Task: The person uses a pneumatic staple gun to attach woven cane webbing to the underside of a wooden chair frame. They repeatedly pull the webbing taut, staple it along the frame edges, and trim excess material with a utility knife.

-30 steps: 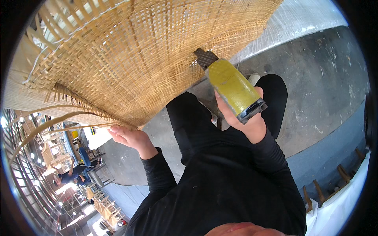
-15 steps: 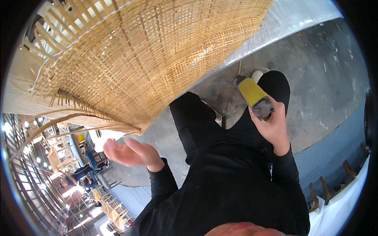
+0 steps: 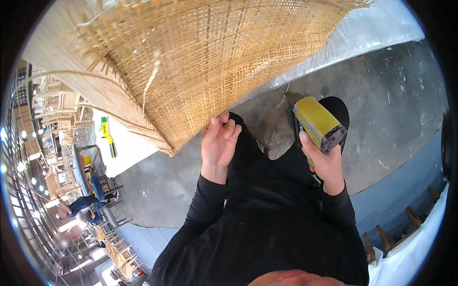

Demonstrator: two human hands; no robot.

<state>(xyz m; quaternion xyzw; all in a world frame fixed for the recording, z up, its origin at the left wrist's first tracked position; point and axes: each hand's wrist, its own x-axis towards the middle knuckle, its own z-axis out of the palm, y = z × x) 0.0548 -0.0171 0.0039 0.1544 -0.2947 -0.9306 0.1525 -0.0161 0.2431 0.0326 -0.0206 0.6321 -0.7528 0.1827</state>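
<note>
In my right hand is a yellow and black tool that looks like a staple gun; its rounded yellow body tilts away from me above my right knee. My left hand is at the near edge of a tan woven cane sheet, palm showing and fingers curled in, thumb and forefinger close together. What they pinch, if anything, I cannot make out. A pale loose strand, blurred, shows over the weave. The sheet has a dark, thicker braided left side.
Long thin cane strips stick out leftward from the sheet. Beneath it lies a surface with shiny clear wrapping. A yellow-green tool lies on a white surface at left. Wooden legs stand lower right; people and chairs are far left.
My left hand has moved right and up to the sheet's near edge, its fingers curling in. My right hand has turned the yellow tool slightly. The view has shifted.
</note>
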